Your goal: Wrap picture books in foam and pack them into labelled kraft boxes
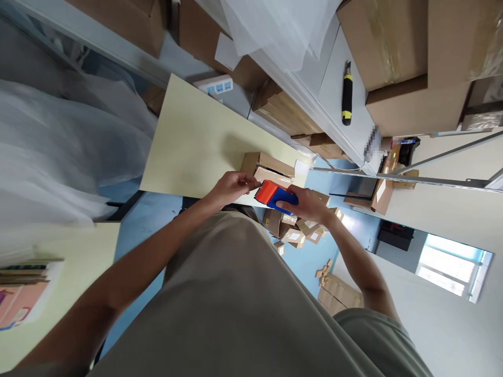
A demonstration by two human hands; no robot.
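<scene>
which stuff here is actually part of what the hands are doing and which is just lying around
In use: tape dispenser in right hand; small cardboard box at left hand.
Lying about: utility knife, power strip, big cartons, small boxes on the floor.

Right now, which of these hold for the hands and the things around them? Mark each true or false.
1. The right hand grips a red and blue tape dispenser. True.
2. The left hand lies flat on the table, far from the dispenser. False: its fingers reach the dispenser's red end, above a small cardboard box.
3. A yellow and black utility knife lies on the grey shelf. True.
4. The power strip lies on the cardboard box. False: it sits past the table's far edge.
</scene>
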